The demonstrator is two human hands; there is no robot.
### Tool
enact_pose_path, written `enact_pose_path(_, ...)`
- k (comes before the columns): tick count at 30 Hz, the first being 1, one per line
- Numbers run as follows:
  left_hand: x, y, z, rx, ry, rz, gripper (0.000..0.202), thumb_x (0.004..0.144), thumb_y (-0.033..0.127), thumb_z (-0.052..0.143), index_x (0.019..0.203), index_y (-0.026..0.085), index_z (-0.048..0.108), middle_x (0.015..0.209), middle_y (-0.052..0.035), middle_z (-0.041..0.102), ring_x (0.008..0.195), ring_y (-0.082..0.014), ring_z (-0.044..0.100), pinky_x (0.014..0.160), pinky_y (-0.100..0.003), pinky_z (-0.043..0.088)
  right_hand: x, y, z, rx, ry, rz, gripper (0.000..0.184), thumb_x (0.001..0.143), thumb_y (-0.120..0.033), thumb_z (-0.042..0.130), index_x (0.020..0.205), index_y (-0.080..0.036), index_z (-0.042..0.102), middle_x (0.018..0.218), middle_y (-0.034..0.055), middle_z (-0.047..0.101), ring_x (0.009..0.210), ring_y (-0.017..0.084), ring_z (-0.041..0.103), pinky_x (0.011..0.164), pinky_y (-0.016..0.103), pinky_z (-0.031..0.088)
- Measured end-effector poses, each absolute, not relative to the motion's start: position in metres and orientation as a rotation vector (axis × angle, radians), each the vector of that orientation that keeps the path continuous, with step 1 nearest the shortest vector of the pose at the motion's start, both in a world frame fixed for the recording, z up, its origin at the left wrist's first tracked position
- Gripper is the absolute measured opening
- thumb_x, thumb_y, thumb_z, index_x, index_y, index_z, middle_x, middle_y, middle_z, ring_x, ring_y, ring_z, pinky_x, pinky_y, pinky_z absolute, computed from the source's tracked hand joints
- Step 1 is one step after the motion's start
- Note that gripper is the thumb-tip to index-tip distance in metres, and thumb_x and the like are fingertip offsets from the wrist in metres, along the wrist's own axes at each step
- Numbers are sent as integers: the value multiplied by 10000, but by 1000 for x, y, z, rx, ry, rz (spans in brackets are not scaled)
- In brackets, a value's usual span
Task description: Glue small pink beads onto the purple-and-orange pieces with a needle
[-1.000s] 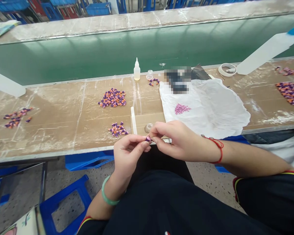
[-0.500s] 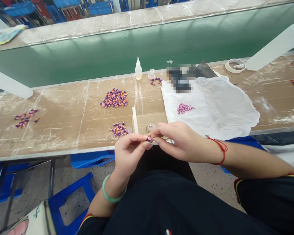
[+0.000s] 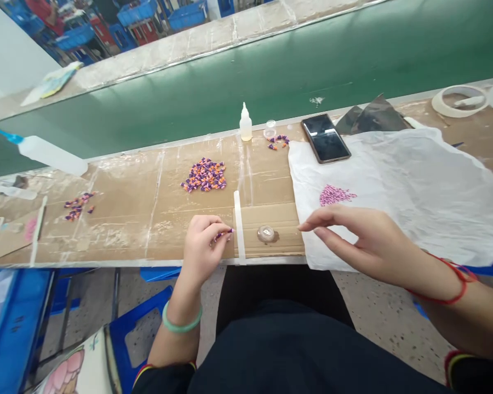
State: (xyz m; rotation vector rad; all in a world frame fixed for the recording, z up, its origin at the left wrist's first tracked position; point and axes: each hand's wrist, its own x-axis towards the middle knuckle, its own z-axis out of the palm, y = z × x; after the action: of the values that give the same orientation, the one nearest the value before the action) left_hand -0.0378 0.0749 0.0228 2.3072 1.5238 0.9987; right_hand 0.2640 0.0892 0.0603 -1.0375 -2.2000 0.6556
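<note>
My left hand [image 3: 204, 249] is closed in a pinch at the table's front part. A small purple-and-pink piece [image 3: 230, 231] shows at its fingertips, and more such pieces behind the fingers are mostly hidden. My right hand [image 3: 353, 241] hovers over the left edge of a white cloth [image 3: 411, 180], thumb and forefinger apart with nothing visible between them. Just beyond its fingers lies a heap of tiny pink bits [image 3: 334, 195]. Between my hands, a small clear round dish [image 3: 266, 234] rests on a cardboard piece [image 3: 287, 213].
Purple-and-orange pieces form a large heap [image 3: 205, 175], with smaller groups at left [image 3: 78, 207] and back [image 3: 278, 142]. A dropper bottle [image 3: 245, 123], a phone [image 3: 326, 138], a tape roll [image 3: 460, 102] and a large white bottle [image 3: 51, 154] are along the back.
My hands have parted: the left moved left and down to the small group of pieces, the right moved right over the cloth. My view has shifted somewhat.
</note>
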Motion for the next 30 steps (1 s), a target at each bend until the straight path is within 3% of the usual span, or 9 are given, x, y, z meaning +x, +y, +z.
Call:
enact_pose_path(4,-75,108,14,2160,1766,676,81,856,270,673,884,218,728,969,-74,739,973,-263,644,912,-414,492,277,95,46,-1098,-2159,657,123,982,-251,516,994,-263,638,837,16,747,671,202,713,544,321,521)
enact_pose_path(10,-93,183,7,2152,1996,436,116,832,151,595,884,179,696,1023,-99,722,1046,-269,616,984,-420,454,284,96,39,-1108,-2109,630,134,978,-237,519,989,-282,644,854,16,751,672,207,711,538,338,529)
enact_pose_path(19,-88,191,7,2196,1975,247,84,813,131,566,787,183,625,895,-103,700,908,-262,622,837,-367,462,305,87,39,-1235,-2020,582,132,979,-255,519,968,-265,650,888,25,757,713,210,727,615,347,581)
enact_pose_path(24,-88,176,12,2140,1929,343,230,795,184,570,1000,173,674,852,-74,693,805,-244,623,775,-351,464,315,80,47,-1354,-1882,552,133,966,-255,529,941,-232,657,914,54,757,828,227,736,678,345,589)
enact_pose_path(30,-75,148,20,1834,1616,967,175,731,377,724,782,209,715,684,1,564,632,-155,497,605,-279,399,328,84,34,-1436,-1759,589,143,943,-238,521,918,-194,655,895,60,739,846,208,708,718,327,567)
